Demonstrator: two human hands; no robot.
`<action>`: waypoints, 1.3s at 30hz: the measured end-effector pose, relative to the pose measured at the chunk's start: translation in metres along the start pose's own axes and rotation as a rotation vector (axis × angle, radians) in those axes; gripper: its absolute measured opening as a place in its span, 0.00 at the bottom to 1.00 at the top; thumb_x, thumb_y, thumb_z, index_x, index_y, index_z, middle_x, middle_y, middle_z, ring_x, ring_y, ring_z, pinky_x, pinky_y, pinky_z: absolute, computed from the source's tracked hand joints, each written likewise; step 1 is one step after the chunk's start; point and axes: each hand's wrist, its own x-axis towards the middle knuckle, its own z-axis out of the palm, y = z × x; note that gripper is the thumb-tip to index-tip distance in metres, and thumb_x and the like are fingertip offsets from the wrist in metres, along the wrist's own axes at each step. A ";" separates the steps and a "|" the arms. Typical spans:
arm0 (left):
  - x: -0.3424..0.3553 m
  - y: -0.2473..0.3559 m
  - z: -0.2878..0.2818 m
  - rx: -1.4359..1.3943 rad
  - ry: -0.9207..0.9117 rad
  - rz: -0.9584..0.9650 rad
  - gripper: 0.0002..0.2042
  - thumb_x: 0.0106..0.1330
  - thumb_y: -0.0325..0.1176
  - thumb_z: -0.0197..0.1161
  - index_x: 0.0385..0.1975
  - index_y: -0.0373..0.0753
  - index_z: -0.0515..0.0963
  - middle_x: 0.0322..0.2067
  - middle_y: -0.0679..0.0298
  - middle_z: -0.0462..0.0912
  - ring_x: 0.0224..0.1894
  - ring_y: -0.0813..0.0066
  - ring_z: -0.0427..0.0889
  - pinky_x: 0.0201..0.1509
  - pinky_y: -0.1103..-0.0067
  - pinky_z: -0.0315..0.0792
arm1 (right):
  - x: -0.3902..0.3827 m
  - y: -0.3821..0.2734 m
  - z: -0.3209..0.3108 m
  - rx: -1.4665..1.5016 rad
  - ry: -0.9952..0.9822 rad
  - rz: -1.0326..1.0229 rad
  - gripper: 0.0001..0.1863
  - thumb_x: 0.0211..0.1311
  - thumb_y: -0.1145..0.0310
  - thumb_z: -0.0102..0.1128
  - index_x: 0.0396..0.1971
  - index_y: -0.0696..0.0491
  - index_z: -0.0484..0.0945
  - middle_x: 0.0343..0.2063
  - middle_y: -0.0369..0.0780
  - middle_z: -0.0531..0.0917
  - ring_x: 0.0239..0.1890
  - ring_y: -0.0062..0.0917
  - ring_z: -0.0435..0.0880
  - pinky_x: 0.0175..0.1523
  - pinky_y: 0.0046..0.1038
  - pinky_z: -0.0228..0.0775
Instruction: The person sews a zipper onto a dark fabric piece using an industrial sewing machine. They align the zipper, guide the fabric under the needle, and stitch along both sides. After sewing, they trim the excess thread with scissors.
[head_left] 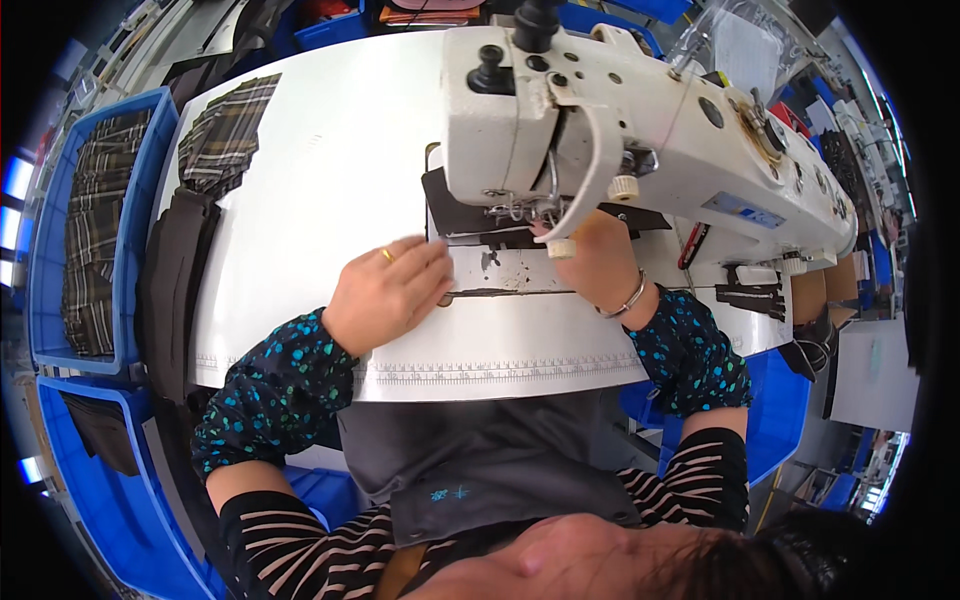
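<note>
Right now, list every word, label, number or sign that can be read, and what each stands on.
Nameplate on the sewing machine: lettering too small to read.
Ruler scale on white tabletop: numbers too small to read.
Grey apron: blue embroidery, too small to read.

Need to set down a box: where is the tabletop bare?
The white tabletop is bare between the plaid fabric and the sewing machine, beyond the left hand. Crowded: around the right hand and dark fabric beneath the machine, and at left, under dark cloth.
</note>
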 end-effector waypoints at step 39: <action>0.056 -0.090 0.050 -0.104 -0.255 -0.083 0.23 0.74 0.40 0.58 0.68 0.53 0.76 0.75 0.62 0.69 0.83 0.48 0.50 0.80 0.40 0.50 | -0.002 0.001 -0.002 0.229 -0.360 0.152 0.18 0.72 0.75 0.60 0.60 0.58 0.79 0.55 0.45 0.87 0.57 0.40 0.87 0.63 0.34 0.76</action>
